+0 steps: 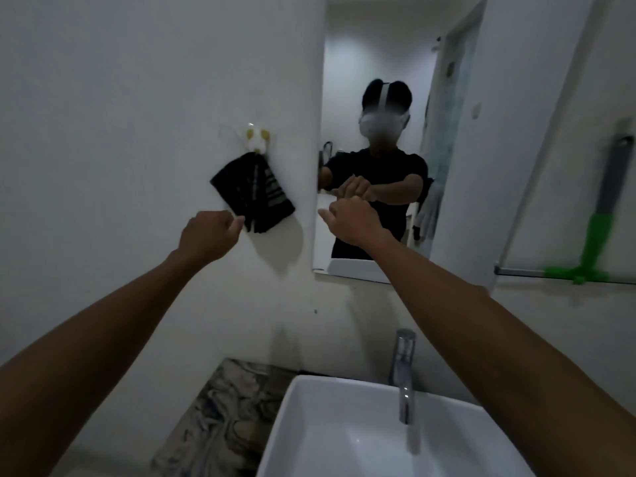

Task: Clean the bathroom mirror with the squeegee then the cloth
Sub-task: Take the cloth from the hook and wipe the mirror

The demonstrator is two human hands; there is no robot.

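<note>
Risk, as I judge it, sits with the cloth: it hangs from a small hook stuck on the wall left of the mirror, and a sharp downward tug could pull the hook off the wall or let the cloth drop toward the sink below. A second hazard is order: the squeegee, green-headed with a grey handle, rests on a glass shelf well to the right, out of reach of either hand, so taking the cloth first would skip the squeegee pass if it is not done. From the head view, the left hand has its fingers curled nearly closed, their tips at the cloth's lower edge; whether they already pinch the fabric I cannot tell. The right hand holds nothing, its fingers loosely bent with the thumb out toward the cloth, close before the mirror's left edge; whether it touches the glass is unclear.
</note>
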